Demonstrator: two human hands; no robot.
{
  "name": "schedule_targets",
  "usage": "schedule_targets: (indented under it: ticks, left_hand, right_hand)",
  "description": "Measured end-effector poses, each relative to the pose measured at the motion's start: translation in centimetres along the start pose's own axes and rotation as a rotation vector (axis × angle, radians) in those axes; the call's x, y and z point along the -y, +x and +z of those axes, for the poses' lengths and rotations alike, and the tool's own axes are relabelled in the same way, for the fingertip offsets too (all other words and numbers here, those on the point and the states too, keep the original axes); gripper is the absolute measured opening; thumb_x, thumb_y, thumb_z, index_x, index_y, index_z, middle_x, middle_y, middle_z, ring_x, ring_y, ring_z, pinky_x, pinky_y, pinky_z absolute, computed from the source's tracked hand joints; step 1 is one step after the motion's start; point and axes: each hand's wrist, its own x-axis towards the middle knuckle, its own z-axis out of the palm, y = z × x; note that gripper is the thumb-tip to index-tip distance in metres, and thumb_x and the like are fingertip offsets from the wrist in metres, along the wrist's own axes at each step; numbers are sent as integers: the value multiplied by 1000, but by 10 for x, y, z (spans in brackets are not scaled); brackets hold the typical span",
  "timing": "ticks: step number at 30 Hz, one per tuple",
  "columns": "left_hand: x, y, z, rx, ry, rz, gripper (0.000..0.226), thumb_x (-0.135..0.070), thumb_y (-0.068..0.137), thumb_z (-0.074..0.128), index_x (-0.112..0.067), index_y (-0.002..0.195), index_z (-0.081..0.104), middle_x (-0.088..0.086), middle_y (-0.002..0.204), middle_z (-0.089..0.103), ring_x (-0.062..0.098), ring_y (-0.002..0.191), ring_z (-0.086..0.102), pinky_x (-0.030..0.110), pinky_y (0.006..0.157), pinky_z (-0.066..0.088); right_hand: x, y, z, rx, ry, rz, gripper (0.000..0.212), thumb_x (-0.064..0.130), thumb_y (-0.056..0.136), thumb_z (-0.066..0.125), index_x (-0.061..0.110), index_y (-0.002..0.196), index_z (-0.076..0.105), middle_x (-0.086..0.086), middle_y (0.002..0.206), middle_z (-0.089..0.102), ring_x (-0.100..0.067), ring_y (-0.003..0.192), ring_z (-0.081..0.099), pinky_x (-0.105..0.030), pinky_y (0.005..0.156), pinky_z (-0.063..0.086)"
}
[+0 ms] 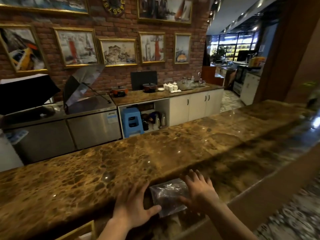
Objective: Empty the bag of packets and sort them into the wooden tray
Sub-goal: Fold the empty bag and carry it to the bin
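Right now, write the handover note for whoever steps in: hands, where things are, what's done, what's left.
Left hand: open, fingers spread, thumb touching the clear plastic bag at its near left edge.
Right hand: open, laid on the bag's right side; no firm grip visible.
The bag lies on the lower ledge of the marble counter, apparently still full of dark contents; too blurred to tell if it is open.
A wooden corner shows at the bottom left, possibly the tray; its compartments are out of view.
Done: nothing visible.
Left: empty the bag, sort all packets.
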Motion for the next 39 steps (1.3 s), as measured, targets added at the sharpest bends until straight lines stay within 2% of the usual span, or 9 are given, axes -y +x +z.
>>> schedule_targets:
  ticks: [3, 8, 13, 16, 19, 25, 33, 36, 39]
  left_hand:
    - [-18, 10, 17, -20, 8, 54, 104, -86, 71, 49, -39, 156, 11, -2, 167, 11, 22, 153, 9, 39, 123, 5]
    - [-37, 29, 32, 108, -5, 40, 110, -79, 70, 59, -44, 155, -1, 0, 168, -10, 25, 154, -8, 44, 125, 0]
    - [-36, 42, 47, 126, 3, 47, 104, -64, 79, 66, -43, 155, 0, 0, 168, -5, 23, 154, -3, 41, 124, 1]
    - [-30, 48, 56, 100, 27, 75, 101, -61, 79, 68, -41, 155, 5, 1, 167, 4, 22, 153, 5, 37, 124, 8]
    - [-24, 50, 60, 77, 41, 97, 96, -60, 82, 66, -39, 156, 9, 0, 167, 6, 22, 153, 9, 35, 123, 11]
    - [-9, 43, 51, -28, 48, 114, 82, -56, 86, 62, -37, 154, 21, -4, 164, 18, 19, 149, 20, 31, 121, 15]
    - [23, 17, 29, -72, 20, 91, 72, -56, 88, 55, -36, 151, 26, -9, 160, 23, 16, 147, 23, 33, 120, 17]
    - [34, -2, 11, -113, 20, 53, 69, -55, 90, 55, -39, 151, 26, -11, 160, 21, 19, 146, 23, 35, 119, 21]
    - [46, -25, -6, -174, 4, 14, 67, -53, 91, 56, -40, 150, 26, -10, 160, 23, 20, 146, 23, 35, 120, 22]
  right_hand:
    - [-21, 3, 1, 63, 36, 45, 104, 92, 71, 37, 41, 157, 7, -6, 169, -2, -29, 155, -8, -61, 120, 9]
    - [-41, 14, 10, 144, 49, 50, 109, 89, 72, 48, 43, 157, -4, -4, 169, -13, -28, 154, -17, -62, 121, 6]
    - [-41, 28, 23, 209, 87, -20, 104, 80, 75, 58, 51, 154, -3, 1, 167, -19, -26, 151, -24, -60, 122, 1]
    - [-33, 32, 30, 197, 123, -78, 95, 62, 80, 70, 51, 154, 11, 2, 169, -9, -26, 155, -6, -49, 124, 18]
    - [-29, 35, 36, 140, 108, -128, 76, 44, 84, 74, 38, 151, 36, 0, 163, 23, -27, 150, 25, -37, 117, 36]
    - [-18, 38, 34, 93, 143, -179, 42, 34, 85, 73, 30, 126, 64, 2, 136, 58, -21, 124, 57, -31, 100, 48]
    - [22, 28, 20, 59, 83, -222, 34, 22, 89, 68, 30, 122, 69, 3, 129, 67, -19, 116, 64, -31, 99, 50]
    - [45, 18, 5, 6, 124, -257, 32, 38, 86, 64, 33, 117, 69, 8, 126, 68, -17, 113, 65, -30, 94, 52]
    - [67, 8, -11, -18, 146, -308, 49, 57, 74, 70, 35, 117, 67, 11, 125, 68, -11, 109, 65, -26, 89, 51]
